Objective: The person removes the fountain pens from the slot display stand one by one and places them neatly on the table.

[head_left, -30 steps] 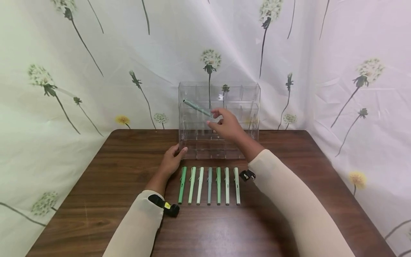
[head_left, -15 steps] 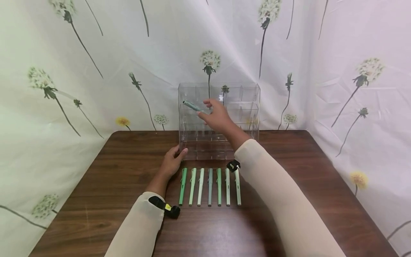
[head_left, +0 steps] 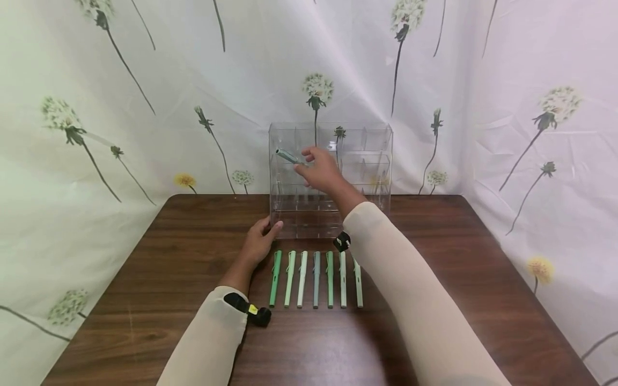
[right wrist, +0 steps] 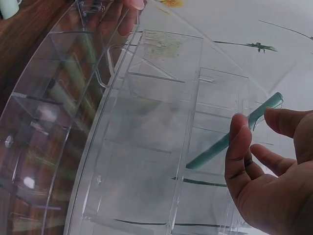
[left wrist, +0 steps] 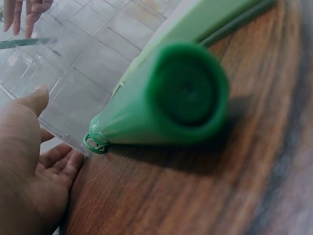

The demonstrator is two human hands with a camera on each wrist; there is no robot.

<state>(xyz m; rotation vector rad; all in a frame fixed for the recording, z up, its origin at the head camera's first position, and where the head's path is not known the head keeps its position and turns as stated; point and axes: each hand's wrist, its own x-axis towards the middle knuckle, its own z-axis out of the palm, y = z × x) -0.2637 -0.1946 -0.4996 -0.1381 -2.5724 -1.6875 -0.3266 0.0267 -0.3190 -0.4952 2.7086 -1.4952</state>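
Note:
A clear plastic tiered organizer point(head_left: 330, 215) with compartments stands at the back of the table. My left hand point(head_left: 258, 242) grips its lower left corner, thumb in front and fingers round the side. A teal pen point(right wrist: 208, 152) lies slanted across an upper tier. Over it is my right hand point(head_left: 319, 169), thumb and index finger spread on either side of the pen; in the right wrist view the fingers overlap its barrel without closing round it. In front of the organizer several capped pens form a row, from a green pen point(head_left: 275, 279) to a pale pen point(head_left: 358, 284).
The dark wooden table point(head_left: 159, 300) ends at a white curtain point(head_left: 232, 86) printed with dandelions. In the left wrist view the near green pen point(left wrist: 132, 107) looms large beside the left hand. My right sleeve point(head_left: 396, 268) passes over the right end of the row.
My right hand has shifted left and slightly up along the teal pen, from its lower end toward its middle. The teal pen and my left hand have stayed in place.

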